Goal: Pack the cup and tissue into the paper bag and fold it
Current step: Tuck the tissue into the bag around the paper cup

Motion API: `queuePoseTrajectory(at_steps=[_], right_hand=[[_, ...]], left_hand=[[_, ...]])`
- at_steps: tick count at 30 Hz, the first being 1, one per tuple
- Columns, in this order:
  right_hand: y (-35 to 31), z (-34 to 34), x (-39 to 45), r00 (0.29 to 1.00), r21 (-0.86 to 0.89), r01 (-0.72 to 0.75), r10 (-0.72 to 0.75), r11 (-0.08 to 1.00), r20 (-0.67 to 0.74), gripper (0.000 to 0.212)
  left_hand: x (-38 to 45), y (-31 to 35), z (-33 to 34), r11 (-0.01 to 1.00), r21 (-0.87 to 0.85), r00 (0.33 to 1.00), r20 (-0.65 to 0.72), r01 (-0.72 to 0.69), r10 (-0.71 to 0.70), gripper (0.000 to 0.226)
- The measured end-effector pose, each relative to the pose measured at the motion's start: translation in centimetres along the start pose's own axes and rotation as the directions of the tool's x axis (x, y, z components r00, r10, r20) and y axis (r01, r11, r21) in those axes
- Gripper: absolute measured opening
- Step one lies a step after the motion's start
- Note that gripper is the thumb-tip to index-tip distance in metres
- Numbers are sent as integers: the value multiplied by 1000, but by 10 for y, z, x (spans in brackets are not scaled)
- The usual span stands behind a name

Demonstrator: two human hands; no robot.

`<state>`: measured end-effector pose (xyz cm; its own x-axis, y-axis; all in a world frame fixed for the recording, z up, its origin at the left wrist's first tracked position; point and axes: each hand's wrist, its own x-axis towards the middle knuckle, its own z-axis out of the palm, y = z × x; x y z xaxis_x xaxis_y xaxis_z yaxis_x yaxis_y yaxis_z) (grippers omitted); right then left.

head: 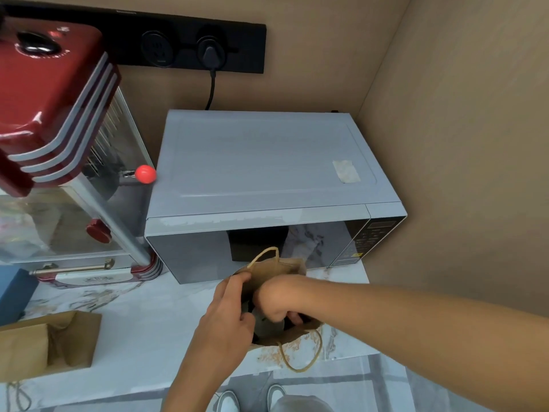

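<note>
A brown paper bag [276, 270] with cord handles stands open on the marble counter in front of the microwave. My left hand [227, 310] pinches the bag's left rim and holds it apart. My right hand [277, 300] reaches down into the bag's mouth, fingers curled around a grey-white thing [267, 324] inside; I cannot tell whether it is the cup or the tissue. The rest of the bag's inside is dark and hidden by my hands.
A silver microwave [267, 162] stands right behind the bag. A red popcorn machine [59, 129] rises at the left. Another brown paper bag [47, 343] lies at the counter's left front. The counter edge [341, 359] runs just below the bag; a wall closes the right side.
</note>
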<state>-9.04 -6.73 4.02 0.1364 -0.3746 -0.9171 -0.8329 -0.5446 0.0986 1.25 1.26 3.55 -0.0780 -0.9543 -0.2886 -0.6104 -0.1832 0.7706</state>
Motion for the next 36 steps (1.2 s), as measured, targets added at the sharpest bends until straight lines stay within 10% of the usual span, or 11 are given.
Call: queuePoseTrajectory(at_steps=[21, 31, 36], right_hand=[[-3, 25, 20, 972, 283, 96, -28, 954, -234, 34], [18, -5, -81, 871, 115, 272, -193, 955, -452, 23], [91, 37, -133, 701, 670, 594, 122, 445, -703, 22]], left_hand=[[-8, -3, -15, 955, -255, 986, 22, -153, 164, 51], [-14, -19, -34, 963, -266, 995, -98, -35, 9, 52], [-14, -36, -37, 981, -188, 998, -38, 36, -43, 68]])
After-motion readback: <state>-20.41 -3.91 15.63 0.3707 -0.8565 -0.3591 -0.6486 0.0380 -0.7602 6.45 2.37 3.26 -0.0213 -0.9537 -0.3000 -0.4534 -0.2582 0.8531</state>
